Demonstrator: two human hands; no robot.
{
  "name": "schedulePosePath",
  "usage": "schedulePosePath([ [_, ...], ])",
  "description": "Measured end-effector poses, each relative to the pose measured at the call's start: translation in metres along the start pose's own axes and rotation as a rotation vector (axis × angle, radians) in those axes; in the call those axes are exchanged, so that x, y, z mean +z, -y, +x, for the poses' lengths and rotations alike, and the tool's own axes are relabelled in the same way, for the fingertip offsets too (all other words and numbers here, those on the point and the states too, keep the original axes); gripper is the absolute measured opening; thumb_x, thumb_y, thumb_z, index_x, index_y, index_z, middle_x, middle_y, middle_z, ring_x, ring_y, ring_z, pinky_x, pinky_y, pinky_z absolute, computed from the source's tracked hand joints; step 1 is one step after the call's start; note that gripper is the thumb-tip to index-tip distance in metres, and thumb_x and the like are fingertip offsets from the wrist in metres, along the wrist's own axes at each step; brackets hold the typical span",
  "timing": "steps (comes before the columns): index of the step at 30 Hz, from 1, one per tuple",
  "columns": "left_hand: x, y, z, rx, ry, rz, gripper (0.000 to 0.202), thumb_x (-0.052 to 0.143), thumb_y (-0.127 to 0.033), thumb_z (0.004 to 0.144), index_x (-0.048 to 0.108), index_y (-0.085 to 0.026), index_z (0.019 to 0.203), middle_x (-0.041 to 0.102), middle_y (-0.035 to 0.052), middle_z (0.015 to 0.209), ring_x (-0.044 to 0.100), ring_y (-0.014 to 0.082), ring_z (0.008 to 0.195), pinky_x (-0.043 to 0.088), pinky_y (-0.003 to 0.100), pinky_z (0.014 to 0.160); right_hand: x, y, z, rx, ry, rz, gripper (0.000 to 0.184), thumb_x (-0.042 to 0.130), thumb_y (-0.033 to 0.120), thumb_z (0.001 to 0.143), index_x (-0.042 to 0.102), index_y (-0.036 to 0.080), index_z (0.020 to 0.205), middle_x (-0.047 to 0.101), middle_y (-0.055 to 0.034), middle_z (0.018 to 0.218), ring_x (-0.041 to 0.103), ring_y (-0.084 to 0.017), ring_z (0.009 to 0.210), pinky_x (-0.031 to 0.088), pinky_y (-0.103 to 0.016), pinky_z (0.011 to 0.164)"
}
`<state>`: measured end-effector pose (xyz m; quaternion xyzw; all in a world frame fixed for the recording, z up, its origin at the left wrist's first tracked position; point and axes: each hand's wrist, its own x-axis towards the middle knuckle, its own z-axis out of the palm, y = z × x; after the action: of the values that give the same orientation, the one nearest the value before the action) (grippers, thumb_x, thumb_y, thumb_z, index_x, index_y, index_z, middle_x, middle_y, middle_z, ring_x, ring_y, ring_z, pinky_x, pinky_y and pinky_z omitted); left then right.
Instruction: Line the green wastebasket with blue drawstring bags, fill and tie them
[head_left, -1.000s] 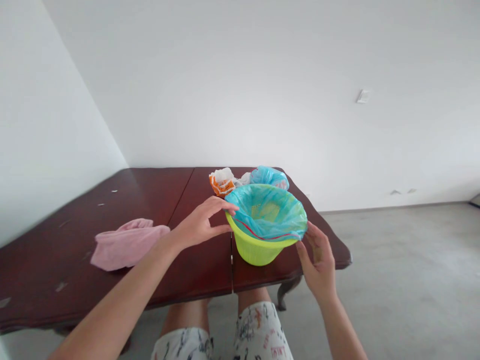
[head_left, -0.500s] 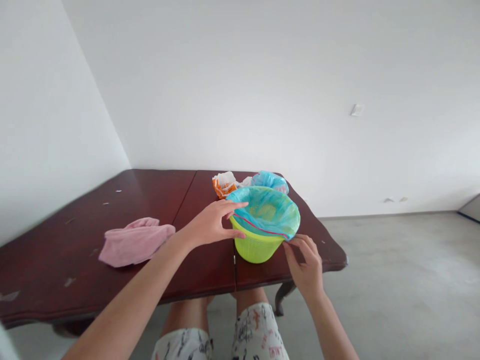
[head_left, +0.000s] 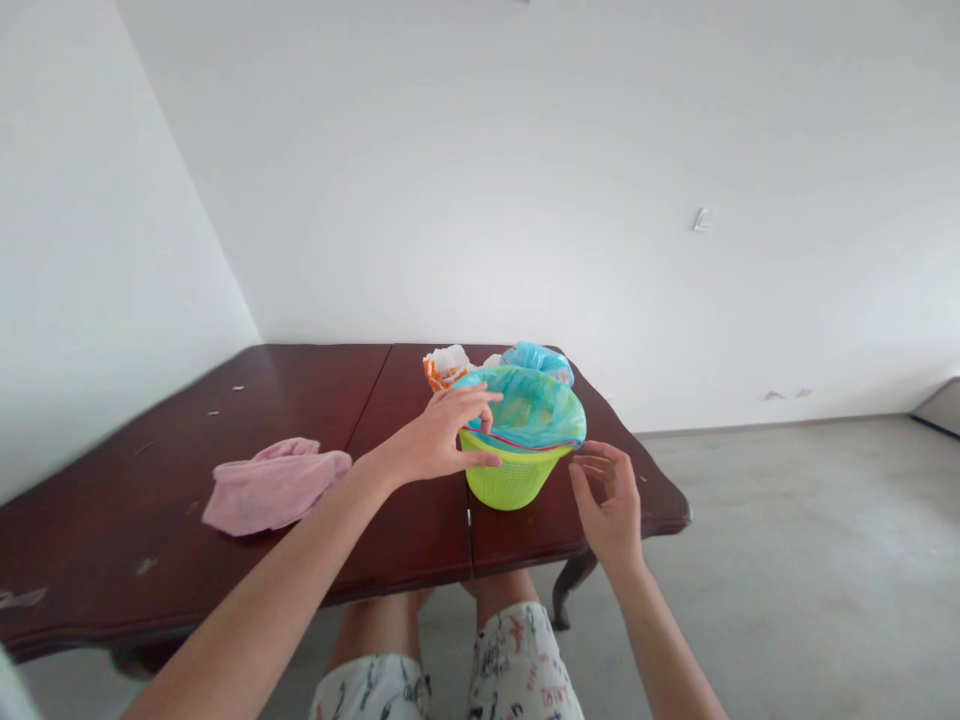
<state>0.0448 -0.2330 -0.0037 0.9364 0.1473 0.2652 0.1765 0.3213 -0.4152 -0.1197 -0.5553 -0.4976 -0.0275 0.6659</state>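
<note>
A lime-green plastic basket (head_left: 506, 482) stands on the dark wooden table (head_left: 315, 420), lined with a blue plastic bag (head_left: 534, 412) whose red-edged rim folds over the top. My left hand (head_left: 448, 437) pinches the bag's edge at the basket's left rim, thumb under and fingers over. My right hand (head_left: 609, 497) hovers just right of the basket with its fingers apart and curled, holding nothing; its fingertips are close to the bag's right edge.
A pink cloth (head_left: 274, 484) lies crumpled on the table to the left. Behind the basket sit an orange-and-white wrapper (head_left: 444, 367) and another blue bag (head_left: 538, 358). The table's rounded right corner (head_left: 667, 510) is near my right hand. Grey floor lies beyond.
The basket has shifted slightly farther from me as my view moved. My right hand has let go of the bag's right edge and opened. My left hand keeps its grip on the left rim.
</note>
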Motion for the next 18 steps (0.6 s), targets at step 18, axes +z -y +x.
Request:
schedulePosePath([
  [18, 0.016, 0.01, 0.017, -0.018, 0.137, -0.104, 0.061, 0.091, -0.081, 0.097, 0.075, -0.025, 0.113, 0.073, 0.0068, 0.121, 0.064, 0.0327, 0.12, 0.048, 0.048, 0.111, 0.01, -0.009, 0.022, 0.045, -0.063, -0.026, 0.029, 0.078, 0.038, 0.11, 0.069, 0.025, 0.134, 0.077, -0.0115, 0.128, 0.078, -0.025, 0.099, 0.069, -0.045, 0.09],
])
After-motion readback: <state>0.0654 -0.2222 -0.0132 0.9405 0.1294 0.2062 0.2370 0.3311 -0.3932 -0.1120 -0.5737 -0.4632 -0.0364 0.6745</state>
